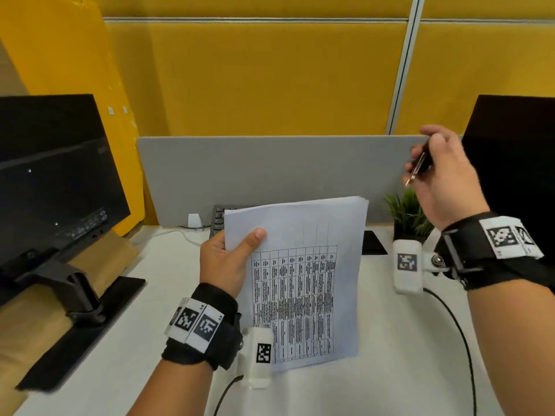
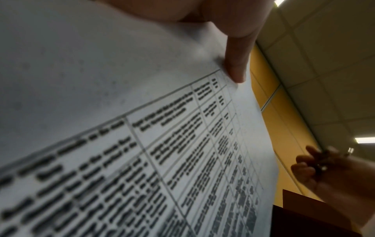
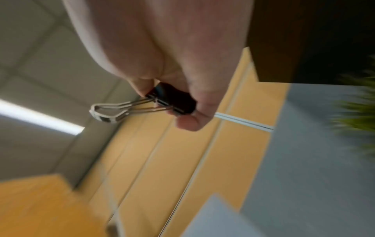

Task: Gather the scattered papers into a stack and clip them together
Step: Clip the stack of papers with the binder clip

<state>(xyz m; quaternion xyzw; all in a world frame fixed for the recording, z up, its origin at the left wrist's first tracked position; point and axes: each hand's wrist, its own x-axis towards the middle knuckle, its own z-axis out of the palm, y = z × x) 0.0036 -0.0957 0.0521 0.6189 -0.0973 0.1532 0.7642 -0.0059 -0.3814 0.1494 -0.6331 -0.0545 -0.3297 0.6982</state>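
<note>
We see the left hand (image 1: 229, 259) gripping the stack of papers (image 1: 303, 274) at its upper left corner, thumb (image 1: 250, 240) curled over the front sheet, the other fingers hidden behind. The stack stands nearly upright, tilted a little, lower edge at the tabletop (image 1: 390, 340), edges roughly squared. The front sheet is white with a printed table of small dark text, too blurred to read. No clip on it.

The right hand (image 1: 444, 178) is raised well apart to the right, fingers pinched on a binder clip (image 1: 418, 167). In the right wrist view the clip (image 3: 174, 101) has a black body with both silver wire handles folded together, pointing away from the fingers.

Container: a small pot with a green plant (image 1: 410, 214) in it, under the right hand. Behind the papers, a keyboard (image 1: 218, 219). Dark monitors (image 1: 57, 181) on both sides.
</note>
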